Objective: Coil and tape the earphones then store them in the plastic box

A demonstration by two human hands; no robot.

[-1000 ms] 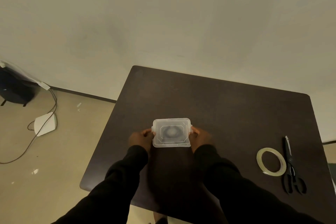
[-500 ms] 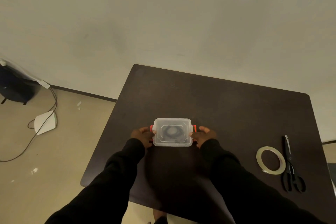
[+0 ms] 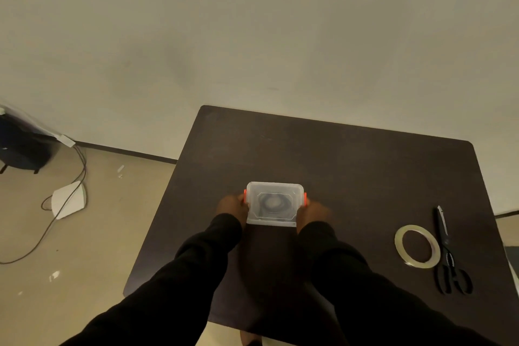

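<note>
Two hands flank one plastic box (image 3: pixel 274 203) sitting near the middle of the dark table (image 3: pixel 351 166), lid on. Left hand (image 3: pixel 231 206) touches the box's left end, right hand (image 3: pixel 314 210) its right end; fingers of each are pressed against an orange latch (image 3: pixel 245 196), one latch per end, though the grip is too blurred to say whether they curl around it. A dark coil, judged to be the earphones (image 3: pixel 271 203), shows through the lid, inside the box.

Step in hand, judged: snapping the latches shut. To do it well, press both ends evenly so the lid seats flat, keeping the box down on the table.

Count: one tape roll (image 3: pixel 417 246) well to the box's right, one pair of scissors (image 3: pixel 449 253) just beyond the roll.
</note>
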